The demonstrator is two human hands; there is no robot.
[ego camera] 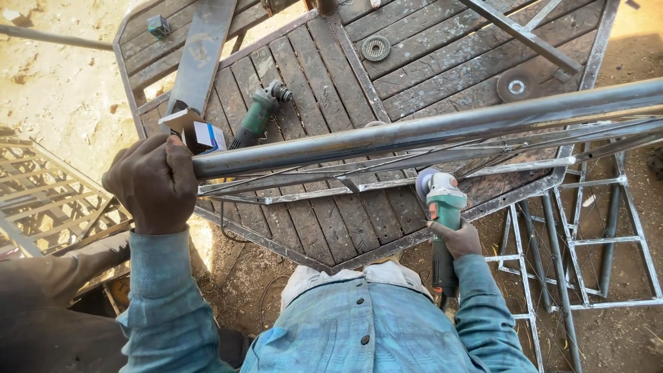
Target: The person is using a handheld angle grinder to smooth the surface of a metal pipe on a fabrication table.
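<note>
Planks of dark, weathered wood set in a welded steel rim make up the big work platform (442, 62) that fills the far and middle ground, standing on sandy earth. Across its near edge runs a long grey steel pipe (428, 131), slanting from the near left up toward the far right, with thinner rods and angle bars (359, 185) of the same frame lying just beneath it. To the right, on the dirt, lies a ladder-like welded frame (587, 242); at the far left another metal grille (48, 200) rests on the ground. A flat steel bar (200, 48) lies on the platform's far left part. The person, in a faded blue denim shirt, stands at the near edge. The left hand (155, 183) is clamped around the left end of the pipe, fingers wrapped fully over it. The right hand (456, 238) is closed on the body of a green angle grinder (442, 207), whose disc end sits just below the pipe, touching or nearly touching the thinner bars; I cannot tell which. A second green grinder (259, 114) lies idle on the planks beyond the left hand, beside a small white and blue box (204, 132). Two loose grinding discs (376, 48) (516, 86) lie farther off.
</note>
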